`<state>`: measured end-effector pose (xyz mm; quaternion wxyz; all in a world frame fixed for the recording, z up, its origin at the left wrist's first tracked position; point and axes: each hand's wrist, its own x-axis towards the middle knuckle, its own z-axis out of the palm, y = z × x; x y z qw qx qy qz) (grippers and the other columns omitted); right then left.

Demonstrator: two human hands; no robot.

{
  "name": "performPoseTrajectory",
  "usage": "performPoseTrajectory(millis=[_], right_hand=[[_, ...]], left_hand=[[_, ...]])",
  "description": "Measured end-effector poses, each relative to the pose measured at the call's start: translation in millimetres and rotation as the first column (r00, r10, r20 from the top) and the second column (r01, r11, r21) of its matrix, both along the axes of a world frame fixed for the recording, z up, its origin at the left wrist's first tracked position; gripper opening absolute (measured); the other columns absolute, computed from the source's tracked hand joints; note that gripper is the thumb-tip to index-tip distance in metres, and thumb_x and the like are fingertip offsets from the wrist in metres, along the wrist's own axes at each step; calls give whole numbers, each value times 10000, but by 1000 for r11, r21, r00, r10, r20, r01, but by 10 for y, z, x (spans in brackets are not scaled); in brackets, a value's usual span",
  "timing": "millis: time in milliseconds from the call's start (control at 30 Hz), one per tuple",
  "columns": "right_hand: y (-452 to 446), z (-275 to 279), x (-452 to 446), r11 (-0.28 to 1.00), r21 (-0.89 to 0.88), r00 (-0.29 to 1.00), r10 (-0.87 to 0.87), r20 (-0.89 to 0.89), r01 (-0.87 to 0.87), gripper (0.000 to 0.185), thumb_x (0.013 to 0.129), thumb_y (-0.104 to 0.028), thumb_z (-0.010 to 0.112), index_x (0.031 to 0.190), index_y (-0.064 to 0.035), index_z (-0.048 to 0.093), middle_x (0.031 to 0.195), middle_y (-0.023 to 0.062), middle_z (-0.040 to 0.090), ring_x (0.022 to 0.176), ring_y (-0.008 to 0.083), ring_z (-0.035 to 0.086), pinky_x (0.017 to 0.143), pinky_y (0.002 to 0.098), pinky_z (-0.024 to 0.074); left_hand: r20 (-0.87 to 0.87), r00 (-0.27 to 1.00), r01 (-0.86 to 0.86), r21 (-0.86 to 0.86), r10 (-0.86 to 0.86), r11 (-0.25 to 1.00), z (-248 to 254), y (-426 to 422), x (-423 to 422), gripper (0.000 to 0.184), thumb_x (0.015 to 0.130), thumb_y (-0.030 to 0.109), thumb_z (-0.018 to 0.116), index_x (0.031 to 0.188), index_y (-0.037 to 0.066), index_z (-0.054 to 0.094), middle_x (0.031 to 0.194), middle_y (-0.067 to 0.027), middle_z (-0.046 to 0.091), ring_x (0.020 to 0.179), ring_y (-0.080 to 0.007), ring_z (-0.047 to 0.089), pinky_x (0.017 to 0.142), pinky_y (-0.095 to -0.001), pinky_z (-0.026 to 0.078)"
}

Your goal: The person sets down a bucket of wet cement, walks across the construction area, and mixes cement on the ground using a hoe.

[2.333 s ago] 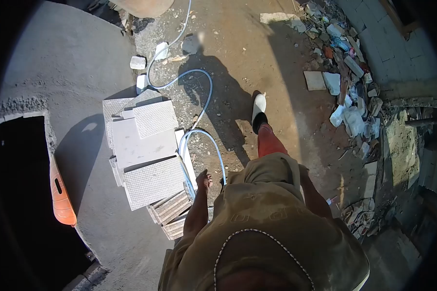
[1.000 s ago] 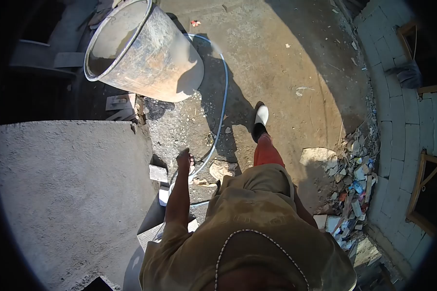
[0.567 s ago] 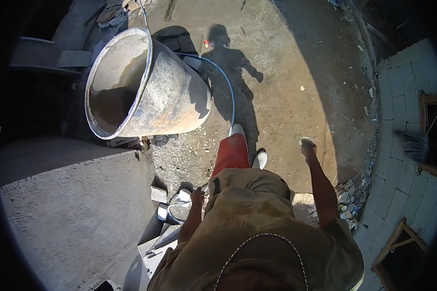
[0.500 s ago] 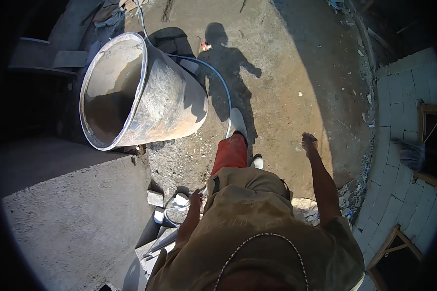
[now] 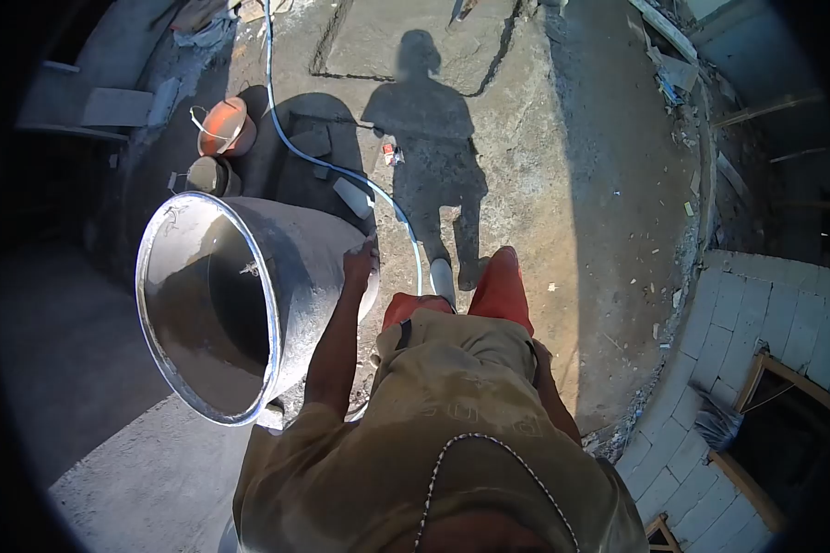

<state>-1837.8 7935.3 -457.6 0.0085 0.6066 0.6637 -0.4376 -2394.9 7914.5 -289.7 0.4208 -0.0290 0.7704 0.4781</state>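
My left hand (image 5: 360, 260) is stretched forward, its fingers loosely bent with nothing visible in them. It overlaps the lower side of a large grey drum (image 5: 318, 249) in the view; whether it touches the drum I cannot tell. The drum lies tilted with its wide round mouth toward the left, and its inside is stained and partly in shadow. My right hand (image 5: 542, 356) hangs beside my hip, mostly hidden by the shirt, so its fingers do not show clearly.
A blue hose (image 5: 315, 161) runs along the ground past the drum toward my feet. An orange bucket (image 5: 227, 129) and a dark bucket (image 5: 210, 175) stand beyond it. Pale blocks (image 5: 352, 197) lie near the hose. At right rises a block wall (image 5: 738, 300) with wooden frames.
I have stepped forward, so the drum now sits nearer on my left and the buckets have come into view. My left arm has swung forward; my right arm has swung back to my hip.
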Motion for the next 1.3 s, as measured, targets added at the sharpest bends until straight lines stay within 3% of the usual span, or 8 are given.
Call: performPoseTrajectory(millis=[333,567,600,767,900,1133,1200,1300], right_hand=[[2408,497,-1417,725,-574,917,-375,134,380,196,852,-158,438,680,-108,519,613,0,499,576,165,509,479,321,375],[5108,502,-2219,375,-822,719,-692,59,428,180,854,-154,452,690,-126,522,589,-11,484,499,126,475,423,282,354],[5746,561,-2411,422,-798,694,-720,-7,430,178,854,-154,454,691,-128,522,586,-12,482,488,120,470,415,276,351],[9302,1496,-3851,858,-298,820,-497,-283,417,125,826,-220,605,778,-106,585,666,-16,545,539,62,481,449,197,354],[10988,2477,-4746,924,-125,815,-377,-439,360,234,794,-278,671,901,-73,634,758,-2,595,625,94,540,551,229,435],[10472,3247,-6029,948,-286,800,-278,-531,140,168,840,-242,619,783,-94,566,698,-10,536,535,56,461,446,209,349],[9727,3122,-6081,932,-348,856,-263,-445,106,165,844,-221,606,763,-93,542,622,-24,480,498,63,439,419,183,316],[8738,2749,-5662,690,-709,935,-330,-128,146,164,848,-217,576,728,-124,513,612,-17,463,491,77,413,425,220,309]], left_hand=[[310,950,26,45,-38,999,-1040,1745,-903,296,847,274,570,820,-17,615,606,-117,616,471,-178,600,374,-256,416],[259,942,336,-692,-215,639,-171,2020,-489,476,709,505,641,694,31,686,690,-137,653,602,-227,613,609,-330,480],[251,915,382,-787,-316,484,89,2389,-592,463,727,477,653,731,14,665,641,-121,611,611,-149,577,582,-299,454],[-51,988,-151,-240,143,959,1579,4297,-1405,326,744,116,626,1058,35,600,731,-43,628,600,-121,569,542,-254,493],[-33,997,-77,-45,75,996,1782,4756,-1903,414,779,255,651,1121,34,577,864,-99,640,758,-141,594,675,-274,484],[-173,980,24,-409,-103,912,1077,4502,-1063,909,751,607,561,1339,-36,305,1186,-228,512,1047,-238,531,903,-331,405],[90,892,-404,-282,443,870,1274,4572,-1025,870,758,631,526,1308,-25,371,1182,-210,523,1089,-243,511,937,-338,373],[448,846,-226,-191,290,955,838,4235,-1059,634,832,522,488,1172,-12,516,1095,-191,579,1039,-253,548,898,-351,410]])
